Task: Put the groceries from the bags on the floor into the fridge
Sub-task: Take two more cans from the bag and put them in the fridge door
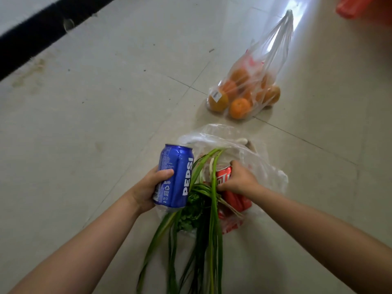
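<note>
My left hand [148, 189] grips a blue Pepsi can [175, 177], held above the floor at the left edge of a clear plastic bag [250, 153]. Inside that bag my right hand [237, 179] is closed around a red soda can [223, 176]. Long green onions [212, 225] lie across the bag's mouth and trail toward me, with leafy greens [194, 211] and red packaged items [237, 201] beneath them. Farther away, a second clear bag [273, 49] stands on the floor, filled with several oranges [239, 108]. The fridge is out of view.
Pale floor tiles [106, 102] spread out all around. A black strip [42, 24] runs along the base of the wall at the upper left. An orange-red bag [352, 7] shows at the top right corner.
</note>
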The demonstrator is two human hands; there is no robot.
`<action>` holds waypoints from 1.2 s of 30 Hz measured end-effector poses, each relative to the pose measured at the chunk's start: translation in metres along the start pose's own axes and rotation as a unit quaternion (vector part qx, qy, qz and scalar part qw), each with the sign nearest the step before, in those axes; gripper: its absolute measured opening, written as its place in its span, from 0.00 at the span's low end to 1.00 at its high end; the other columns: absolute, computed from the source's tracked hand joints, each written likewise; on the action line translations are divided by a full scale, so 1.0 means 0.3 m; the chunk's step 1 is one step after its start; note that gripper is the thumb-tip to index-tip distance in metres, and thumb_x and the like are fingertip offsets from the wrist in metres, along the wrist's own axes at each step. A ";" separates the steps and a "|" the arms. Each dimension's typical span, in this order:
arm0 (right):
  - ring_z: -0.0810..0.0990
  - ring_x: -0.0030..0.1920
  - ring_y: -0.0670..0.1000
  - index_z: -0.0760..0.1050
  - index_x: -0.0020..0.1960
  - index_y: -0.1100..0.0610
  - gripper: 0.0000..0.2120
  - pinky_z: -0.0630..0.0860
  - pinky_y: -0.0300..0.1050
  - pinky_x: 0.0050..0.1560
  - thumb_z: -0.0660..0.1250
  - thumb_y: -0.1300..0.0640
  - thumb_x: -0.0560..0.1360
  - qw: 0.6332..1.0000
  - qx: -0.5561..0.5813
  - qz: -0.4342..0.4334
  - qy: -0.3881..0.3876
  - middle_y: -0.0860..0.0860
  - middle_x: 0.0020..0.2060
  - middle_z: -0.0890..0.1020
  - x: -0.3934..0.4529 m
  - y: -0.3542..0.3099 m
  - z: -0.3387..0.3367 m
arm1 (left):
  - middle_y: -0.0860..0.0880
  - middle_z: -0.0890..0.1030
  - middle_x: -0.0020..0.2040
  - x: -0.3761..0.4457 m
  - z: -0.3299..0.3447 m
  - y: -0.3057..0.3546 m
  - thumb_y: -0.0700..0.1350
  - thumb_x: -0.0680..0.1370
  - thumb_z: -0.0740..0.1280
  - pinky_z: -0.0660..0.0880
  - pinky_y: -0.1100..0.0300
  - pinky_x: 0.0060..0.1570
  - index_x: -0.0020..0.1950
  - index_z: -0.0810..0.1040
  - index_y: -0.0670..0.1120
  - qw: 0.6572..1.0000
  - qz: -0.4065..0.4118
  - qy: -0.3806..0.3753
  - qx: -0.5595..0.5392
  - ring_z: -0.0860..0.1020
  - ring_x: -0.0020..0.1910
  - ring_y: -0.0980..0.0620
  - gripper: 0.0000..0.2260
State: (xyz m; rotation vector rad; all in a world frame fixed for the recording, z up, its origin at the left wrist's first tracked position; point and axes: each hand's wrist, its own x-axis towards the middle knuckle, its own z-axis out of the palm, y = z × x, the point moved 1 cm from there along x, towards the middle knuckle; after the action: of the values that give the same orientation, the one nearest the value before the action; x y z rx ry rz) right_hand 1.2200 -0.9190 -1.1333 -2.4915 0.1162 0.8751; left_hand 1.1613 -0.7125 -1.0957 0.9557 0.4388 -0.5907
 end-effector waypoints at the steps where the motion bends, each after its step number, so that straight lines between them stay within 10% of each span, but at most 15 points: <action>1: 0.75 0.57 0.58 0.65 0.61 0.59 0.34 0.73 0.47 0.51 0.77 0.51 0.61 1.000 -0.020 -0.006 0.000 0.57 0.57 0.77 -0.010 -0.003 -0.018 | 0.47 0.85 0.31 0.001 0.003 0.011 0.53 0.36 0.83 0.80 0.62 0.27 0.47 0.76 0.43 0.999 0.014 -0.005 0.036 0.83 0.28 0.53 0.42; 5: 0.75 0.57 0.56 0.67 0.62 0.59 0.35 0.73 0.46 0.52 0.77 0.51 0.60 0.993 -0.064 -0.086 0.041 0.56 0.58 0.76 -0.099 -0.019 -0.132 | 0.49 0.82 0.38 0.006 0.022 0.052 0.46 0.49 0.74 0.80 0.65 0.32 0.49 0.73 0.47 0.983 0.060 0.018 0.173 0.83 0.33 0.57 0.29; 15: 0.67 0.47 0.47 0.67 0.60 0.62 0.34 0.59 0.33 0.37 0.79 0.58 0.59 0.979 0.055 -0.109 0.160 0.48 0.48 0.68 -0.563 -0.136 -0.549 | 0.55 0.76 0.45 -0.250 0.435 0.306 0.45 0.47 0.74 0.74 0.63 0.46 0.46 0.68 0.55 0.941 0.085 0.098 0.313 0.75 0.44 0.60 0.30; 24: 0.71 0.47 0.48 0.68 0.59 0.61 0.33 0.61 0.33 0.38 0.78 0.57 0.59 0.964 0.139 -0.041 0.225 0.47 0.48 0.69 -1.148 -0.328 -1.220 | 0.53 0.75 0.50 -0.606 1.151 0.855 0.37 0.57 0.80 0.68 0.74 0.42 0.47 0.65 0.59 0.872 0.140 0.001 0.469 0.74 0.51 0.53 0.31; 28: 0.72 0.46 0.48 0.69 0.57 0.58 0.30 0.64 0.32 0.36 0.78 0.55 0.59 0.945 0.139 -0.007 0.296 0.46 0.47 0.71 -1.462 -0.350 -1.590 | 0.50 0.75 0.53 -0.763 1.525 1.074 0.52 0.49 0.76 0.70 0.71 0.45 0.49 0.65 0.59 0.837 0.172 -0.055 0.517 0.74 0.51 0.53 0.32; 36: 0.72 0.48 0.50 0.67 0.48 0.54 0.28 0.67 0.39 0.39 0.79 0.54 0.55 0.909 0.127 0.007 0.396 0.47 0.44 0.73 -1.933 -0.150 -2.217 | 0.65 0.73 0.43 -0.969 2.347 1.248 0.49 0.55 0.73 0.72 0.66 0.43 0.44 0.66 0.61 0.743 0.279 -0.147 0.590 0.75 0.43 0.58 0.23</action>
State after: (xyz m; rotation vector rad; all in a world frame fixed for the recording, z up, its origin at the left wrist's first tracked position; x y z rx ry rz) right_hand 1.1481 -1.2441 -0.3149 -2.4328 0.4827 -0.1934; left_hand 1.2443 -1.0700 -0.3303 2.0650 -0.6349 -0.4069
